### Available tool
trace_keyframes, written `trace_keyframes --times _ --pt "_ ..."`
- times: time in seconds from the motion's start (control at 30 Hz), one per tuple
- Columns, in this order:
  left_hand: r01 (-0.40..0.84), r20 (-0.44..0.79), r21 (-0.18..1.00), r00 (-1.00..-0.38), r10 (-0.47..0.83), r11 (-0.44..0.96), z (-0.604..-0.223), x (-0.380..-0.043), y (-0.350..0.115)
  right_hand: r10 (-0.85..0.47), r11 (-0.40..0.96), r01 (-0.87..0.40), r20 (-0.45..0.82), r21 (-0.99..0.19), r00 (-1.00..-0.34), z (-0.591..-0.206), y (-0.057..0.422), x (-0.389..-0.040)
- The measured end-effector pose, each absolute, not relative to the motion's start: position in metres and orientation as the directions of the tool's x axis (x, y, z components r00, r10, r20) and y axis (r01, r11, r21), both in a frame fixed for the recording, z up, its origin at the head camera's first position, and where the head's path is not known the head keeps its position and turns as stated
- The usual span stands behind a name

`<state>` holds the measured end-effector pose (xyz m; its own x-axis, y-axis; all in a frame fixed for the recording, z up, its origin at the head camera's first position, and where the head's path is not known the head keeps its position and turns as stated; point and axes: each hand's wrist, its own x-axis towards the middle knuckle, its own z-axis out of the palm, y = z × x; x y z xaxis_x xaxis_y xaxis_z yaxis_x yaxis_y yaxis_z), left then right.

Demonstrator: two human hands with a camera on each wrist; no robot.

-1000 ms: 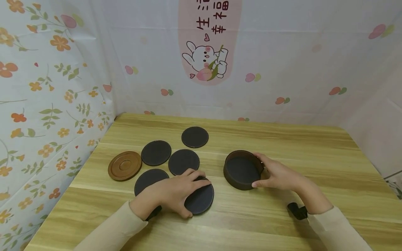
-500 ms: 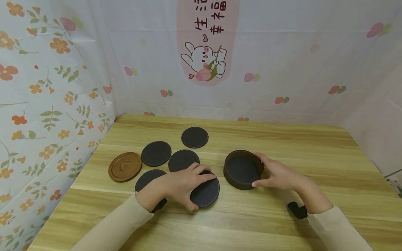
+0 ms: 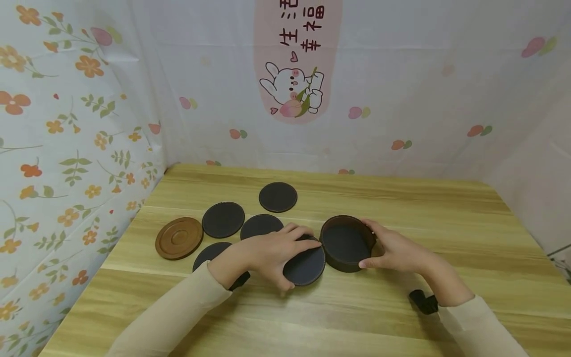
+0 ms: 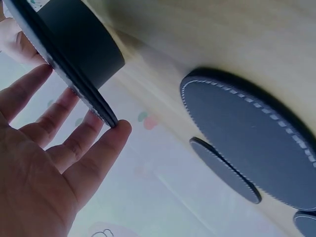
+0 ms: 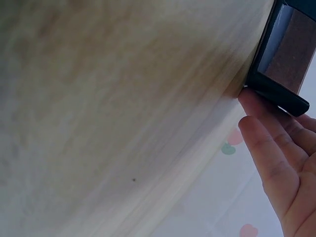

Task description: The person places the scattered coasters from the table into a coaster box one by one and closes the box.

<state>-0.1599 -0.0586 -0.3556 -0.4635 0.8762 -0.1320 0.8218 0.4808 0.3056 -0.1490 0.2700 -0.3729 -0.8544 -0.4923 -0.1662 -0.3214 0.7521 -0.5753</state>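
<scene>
My left hand point(image 3: 273, 254) grips a round black leather coaster point(image 3: 308, 267) by its edge, thumb on the near side and fingers on the far side. In the left wrist view the fingertips press along the rim of that coaster point(image 4: 74, 79), which is raised off the table. Its right edge is right beside a round dark-brown coaster holder point(image 3: 341, 264), which has an open top and a black inside base. My right hand point(image 3: 397, 250) holds this holder by its right side, thumb in front and fingers behind. In the right wrist view, the fingers touch the holder's outer wall point(image 5: 276, 94).
Several black coasters lie flat on the wooden table: a far one point(image 3: 278, 197), a left one point(image 3: 223, 219), a middle one point(image 3: 261, 224) and a near one point(image 3: 209, 254) partly hidden by my left arm. A brown wooden disc point(image 3: 179, 239) lies leftmost. Patterned cloth point(image 3: 401, 99) hangs behind.
My left hand has carried the coaster to the right and slightly away from me, up to the holder. My right hand and the holder have stayed in place.
</scene>
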Motion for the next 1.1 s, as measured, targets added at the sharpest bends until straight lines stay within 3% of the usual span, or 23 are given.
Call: trace_keyframes --times 0.43,1.1 --pt "0.844 -0.089 0.313 -0.430 0.899 0.435 -0.351 -0.184 -0.030 -0.497 0.742 -0.330 -0.148 -0.584 -0.855 -0.379 0.272 -0.150" --pt "0.821 -0.084 0.340 -0.460 0.884 0.459 -0.354 -0.208 0.014 -0.523 0.713 -0.355 -0.121 -0.605 -0.844 -0.377 0.271 -0.151"
